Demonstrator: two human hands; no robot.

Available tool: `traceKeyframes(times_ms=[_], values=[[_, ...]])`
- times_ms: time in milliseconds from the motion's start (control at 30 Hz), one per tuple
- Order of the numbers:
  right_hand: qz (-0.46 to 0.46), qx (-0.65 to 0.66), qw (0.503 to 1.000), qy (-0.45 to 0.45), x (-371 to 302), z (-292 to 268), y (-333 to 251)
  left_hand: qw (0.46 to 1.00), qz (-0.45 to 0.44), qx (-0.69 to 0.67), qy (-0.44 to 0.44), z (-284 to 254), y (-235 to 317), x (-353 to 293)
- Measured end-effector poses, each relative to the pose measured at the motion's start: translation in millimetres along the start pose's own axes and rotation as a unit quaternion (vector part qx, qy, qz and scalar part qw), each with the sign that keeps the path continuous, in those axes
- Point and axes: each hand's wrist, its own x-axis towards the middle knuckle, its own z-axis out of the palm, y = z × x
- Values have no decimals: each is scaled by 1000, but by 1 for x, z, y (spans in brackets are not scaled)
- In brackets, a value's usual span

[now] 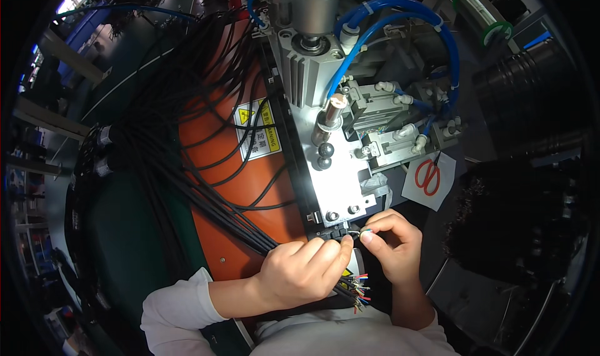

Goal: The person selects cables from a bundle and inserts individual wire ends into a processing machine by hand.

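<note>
Little room separates press edge [345, 215] from left hand [301, 270], grip unclear, and right hand [397, 243], pinching wire [354, 232].

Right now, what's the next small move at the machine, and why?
Probably ease the thin wire into line with the black fixture: the right hand seems to pinch it right beside the fixture, and the left hand has a fingertip close by, which could steady it.

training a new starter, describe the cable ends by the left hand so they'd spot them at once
Start at the silver machine with blue hoses and go down to the left hand below it. Just right of that hand and lower are the cable ends. Unlike the plain black cables on the orange surface, they fan out in thin red, blue and white wires.
</note>
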Motion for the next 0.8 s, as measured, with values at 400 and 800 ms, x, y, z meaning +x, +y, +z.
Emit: traceKeyframes(times_ms=[400,800], values=[[238,316,897,-195,9,-15,14,998,51,5,42,0,-1,-4],[72,81,989,-101,8,-11,1,999,38,-6,37,3,-2,-4]])
